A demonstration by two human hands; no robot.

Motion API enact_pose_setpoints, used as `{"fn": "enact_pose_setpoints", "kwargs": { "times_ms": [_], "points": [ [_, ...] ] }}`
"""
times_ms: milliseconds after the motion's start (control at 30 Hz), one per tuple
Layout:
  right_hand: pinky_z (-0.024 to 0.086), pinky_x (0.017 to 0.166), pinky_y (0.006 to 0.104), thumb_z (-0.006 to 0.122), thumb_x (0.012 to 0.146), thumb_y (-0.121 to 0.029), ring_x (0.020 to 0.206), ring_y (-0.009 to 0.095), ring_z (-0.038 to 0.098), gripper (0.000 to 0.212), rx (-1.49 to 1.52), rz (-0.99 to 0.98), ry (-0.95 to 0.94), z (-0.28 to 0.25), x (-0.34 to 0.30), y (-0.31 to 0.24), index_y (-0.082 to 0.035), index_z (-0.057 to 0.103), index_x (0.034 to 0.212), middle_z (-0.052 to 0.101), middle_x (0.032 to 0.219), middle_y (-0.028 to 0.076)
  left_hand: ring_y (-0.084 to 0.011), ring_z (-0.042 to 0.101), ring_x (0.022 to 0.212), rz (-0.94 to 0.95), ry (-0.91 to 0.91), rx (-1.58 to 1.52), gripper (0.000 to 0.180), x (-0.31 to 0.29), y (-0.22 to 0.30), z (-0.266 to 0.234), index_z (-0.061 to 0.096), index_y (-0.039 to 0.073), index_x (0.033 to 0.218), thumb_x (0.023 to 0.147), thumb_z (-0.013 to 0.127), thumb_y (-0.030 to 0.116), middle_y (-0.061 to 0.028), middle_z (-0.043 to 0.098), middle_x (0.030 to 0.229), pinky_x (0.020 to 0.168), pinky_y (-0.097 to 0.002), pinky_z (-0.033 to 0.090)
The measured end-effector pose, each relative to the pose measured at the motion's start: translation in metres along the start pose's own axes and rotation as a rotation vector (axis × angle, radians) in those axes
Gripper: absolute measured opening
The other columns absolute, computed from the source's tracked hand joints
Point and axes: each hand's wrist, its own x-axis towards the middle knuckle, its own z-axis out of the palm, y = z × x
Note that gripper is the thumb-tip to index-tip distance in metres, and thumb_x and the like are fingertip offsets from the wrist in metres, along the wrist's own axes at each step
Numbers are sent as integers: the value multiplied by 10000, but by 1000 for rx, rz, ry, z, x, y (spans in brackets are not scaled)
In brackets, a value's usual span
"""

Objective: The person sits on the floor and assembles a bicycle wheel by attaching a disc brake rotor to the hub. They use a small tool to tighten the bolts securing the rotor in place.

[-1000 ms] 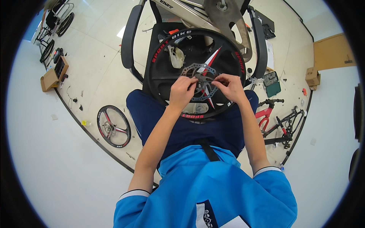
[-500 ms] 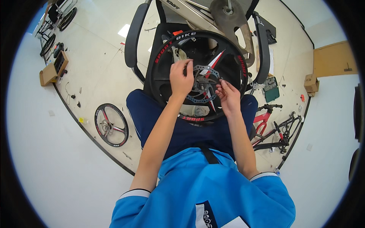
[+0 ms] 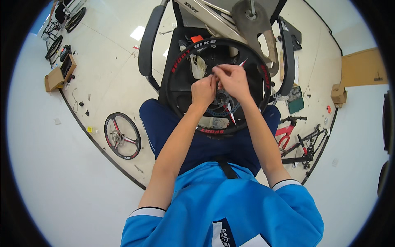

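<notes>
A black bicycle wheel (image 3: 173,91) with red and white spokes lies across my thighs and the chair seat. At its hub is a drilled metal brake disc (image 3: 224,111), partly covered by my hands. My left hand (image 3: 203,93) is closed above the left side of the disc, thumb and forefinger pressed together. Close against it, my right hand (image 3: 234,81) pinches from above, its fingertips meeting the left hand's. Whatever the two hands hold between their fingertips is too small and hidden to name.
A black chair with armrests (image 3: 151,47) stands before me, a pale bicycle frame (image 3: 212,18) across it. A crumpled glove-like cloth (image 3: 198,67) shows through the wheel. Another wheel (image 3: 122,136) lies left on the floor; a red and black bicycle frame (image 3: 298,142) lies right, near a green case (image 3: 296,105).
My right hand has moved up and left from the disc, where it held a thin dark rod, to meet my left hand. The left hand has come slightly down and right.
</notes>
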Motion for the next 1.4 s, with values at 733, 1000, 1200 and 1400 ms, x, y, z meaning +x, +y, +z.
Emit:
{"fn": "enact_pose_setpoints", "kwargs": {
  "times_ms": [733,1000,1200,1400],
  "points": [
    [506,579,251,735,938,-82,640,107,630,116,313,92,-154,-36,-92,52,33,723,938,688,805,59,-92,676,791,-247,33,-421,94,-69,69,-93,741,-41,1001,928,729,18,-65,713,889,693,-233,530],
    [476,575,258,794,828,-32,623,124,612,137,-171,-329,72,-22,-111,18,-19,773,963,680,848,67,-107,669,789,-142,80,-627,144,-65,112,-91,752,-27,1029,886,763,-16,-75,698,940,688,-237,532],
    [514,596,289,747,836,18,656,182,652,224,-170,-370,194,-1,-122,24,-19,724,1056,687,871,97,-209,709,778,67,95,-306,252,-88,119,-95,775,12,1022,782,774,-65,-102,714,961,708,-299,584],
    [533,656,334,761,770,52,697,239,649,233,-261,-434,322,14,-111,39,-22,704,983,689,880,107,-265,748,924,-7,92,-293,233,-85,113,-85,774,11,1048,821,760,-40,-137,756,1054,807,-317,592]
  ]
}}
